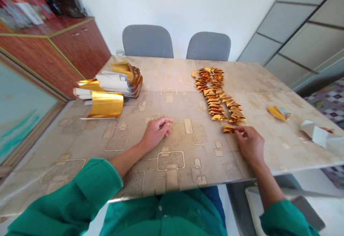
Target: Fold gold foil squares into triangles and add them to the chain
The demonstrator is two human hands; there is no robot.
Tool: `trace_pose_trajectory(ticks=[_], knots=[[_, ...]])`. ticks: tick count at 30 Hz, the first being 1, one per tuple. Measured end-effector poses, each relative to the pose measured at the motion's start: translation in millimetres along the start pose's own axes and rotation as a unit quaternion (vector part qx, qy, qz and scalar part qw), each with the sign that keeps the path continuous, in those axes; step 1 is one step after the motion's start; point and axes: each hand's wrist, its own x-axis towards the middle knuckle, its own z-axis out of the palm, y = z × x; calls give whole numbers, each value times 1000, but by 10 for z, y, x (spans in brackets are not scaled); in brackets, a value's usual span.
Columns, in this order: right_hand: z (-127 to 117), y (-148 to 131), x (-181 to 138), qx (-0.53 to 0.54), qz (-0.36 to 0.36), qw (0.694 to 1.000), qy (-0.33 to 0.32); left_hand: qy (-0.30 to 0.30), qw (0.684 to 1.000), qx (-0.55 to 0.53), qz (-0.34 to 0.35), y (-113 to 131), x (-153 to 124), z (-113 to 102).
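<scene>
My right hand pinches the end of a small folded gold paper piece low over the table. Just beyond it stand two long rows of folded gold paper pieces, packed close together and curving away to the back. On the tablecloth in front of me rests my left hand, holding nothing, its index finger stretched out and the others loosely bent. Farther left lies a curled gold paper sheet with a pale underside. Behind that sheet is a thick stack of gold-and-white paper sheets, bent upward at the edges.
A crumpled gold and silver paper and a white paper scrap lie at the right on the patterned tablecloth. Two grey chairs stand beyond the far edge. A reddish wooden cabinet is at the left.
</scene>
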Motion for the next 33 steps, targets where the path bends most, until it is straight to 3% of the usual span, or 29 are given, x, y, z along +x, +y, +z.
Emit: trace_pose_trajectory(ticks=[5,11,15,33], knots=[[144,-214,93,-1,-37,999,-3,-2,1000,2,0,4,-3,-2],[187,-267,203,-167,-85,982,9,-6,1000,1,4,5,-5,-3],[177,-282,248,-224,-103,969,14,-9,1000,-3,5,-1,-2,0],[225,-374,187,-212,-101,972,-4,-10,1000,2,-5,19,-4,-9]])
